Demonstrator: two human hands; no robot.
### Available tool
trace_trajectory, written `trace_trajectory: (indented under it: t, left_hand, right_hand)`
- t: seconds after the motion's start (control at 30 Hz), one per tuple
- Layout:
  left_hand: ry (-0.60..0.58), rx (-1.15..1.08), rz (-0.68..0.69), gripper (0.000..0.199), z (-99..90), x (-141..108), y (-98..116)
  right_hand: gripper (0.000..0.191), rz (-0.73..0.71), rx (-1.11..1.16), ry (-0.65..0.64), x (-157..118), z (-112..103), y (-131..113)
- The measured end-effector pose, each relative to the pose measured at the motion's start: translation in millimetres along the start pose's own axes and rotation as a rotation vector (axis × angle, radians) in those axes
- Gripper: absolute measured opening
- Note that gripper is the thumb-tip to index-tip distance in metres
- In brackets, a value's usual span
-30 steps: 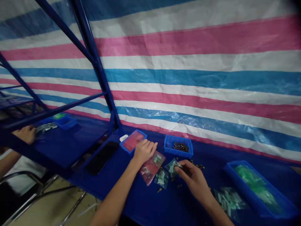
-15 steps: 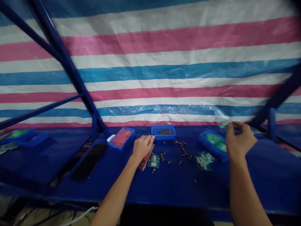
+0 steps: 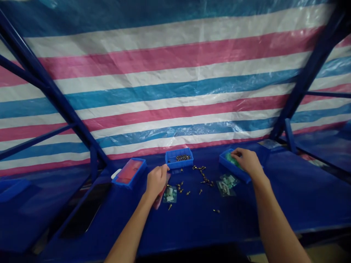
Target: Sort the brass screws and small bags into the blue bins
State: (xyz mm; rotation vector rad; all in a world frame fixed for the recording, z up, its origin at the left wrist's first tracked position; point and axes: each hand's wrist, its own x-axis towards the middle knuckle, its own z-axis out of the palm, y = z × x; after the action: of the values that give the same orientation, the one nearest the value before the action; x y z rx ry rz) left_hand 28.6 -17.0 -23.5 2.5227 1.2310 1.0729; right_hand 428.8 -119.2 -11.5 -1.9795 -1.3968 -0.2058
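My left hand (image 3: 157,180) sits curled over the top of a red plastic bag (image 3: 161,195), right beside a blue tray lined with red (image 3: 128,173). My right hand (image 3: 246,160) reaches over the rim of a blue tray holding green bagged parts (image 3: 233,161), its fingertips on the green contents. Between the hands, a small blue tray of dark screws (image 3: 178,159) stands behind scattered loose brass fittings (image 3: 203,175). Small clear packets of parts lie near each hand (image 3: 170,194) (image 3: 226,187).
A dark phone (image 3: 80,212) lies on the blue bench left of the trays. Blue steel frame posts (image 3: 301,84) rise on both sides, and a striped tarpaulin (image 3: 175,95) hangs behind. A clear packet (image 3: 270,144) lies behind the green-filled tray.
My right hand has come down from its raised position into the green-filled tray. My left hand stays at the red bag. The view has swung, bringing the bench more squarely ahead.
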Motion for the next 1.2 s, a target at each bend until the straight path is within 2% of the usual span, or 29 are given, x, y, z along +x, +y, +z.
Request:
trace_trajectory:
  t: [0.07, 0.13, 0.23, 0.27, 0.3, 0.33, 0.43, 0.5, 0.63, 0.77, 0.93, 1.07, 1.13, 1.2]
  left_hand:
    - [0.012, -0.009, 0.001, 0.049, -0.1, -1, 0]
    - [0.027, -0.003, 0.016, 0.048, -1.2, -1, 0]
    - [0.009, 0.085, 0.076, 0.046, -4.4, 3, 0]
    - [-0.014, 0.144, 0.106, 0.045, -5.8, 6, 0]
    - [-0.047, 0.209, 0.145, 0.045, -7.4, 9, -1]
    - [-0.081, 0.274, 0.189, 0.044, -9.0, 12, -1]
    - [-0.144, 0.409, 0.318, 0.039, -13.0, 18, -5]
    - [-0.105, 0.456, 0.348, 0.038, -14.8, 17, -11]
    - [0.103, 0.527, 0.32, 0.04, -17.5, 6, -25]
    - [0.187, 0.514, 0.312, 0.04, -18.1, -1, -32]
    - [0.179, 0.427, 0.238, 0.04, -11.5, -4, -24]
    - [0.091, 0.327, 0.208, 0.039, -9.5, -8, -14]
    - [0.004, 0.25, 0.223, 0.035, -10.0, -11, -9]
    - [-0.085, 0.169, 0.252, 0.031, -9.7, -14, -4]
  right_hand:
    - [0.018, -0.017, -0.023, -0.014, 1, -1, 0]
    - [0.025, -0.037, -0.058, 0.042, 2, -4, -7]
    - [0.032, -0.152, -0.055, 0.212, 0, -2, -34]
    - [0.032, -0.219, -0.022, 0.216, -2, 1, -46]
    - [0.03, -0.287, 0.012, 0.165, -6, 6, -59]
    - [0.028, -0.359, 0.043, 0.061, -9, 11, -71]
    - [0.024, -0.49, 0.053, -0.322, -21, 30, -95]
    - [0.024, -0.453, 0.025, -0.467, -25, 38, -99]
    - [0.031, -0.293, -0.009, -0.576, -28, 45, -93]
    - [0.029, -0.292, -0.082, -0.604, -33, 52, -92]
    - [0.021, -0.319, -0.099, -0.593, -36, 56, -94]
    - [0.018, -0.349, -0.018, -0.491, -34, 54, -98]
    - [0.015, -0.373, 0.084, -0.44, -38, 55, -109]
    - [0.011, -0.415, 0.203, -0.449, -45, 57, -127]
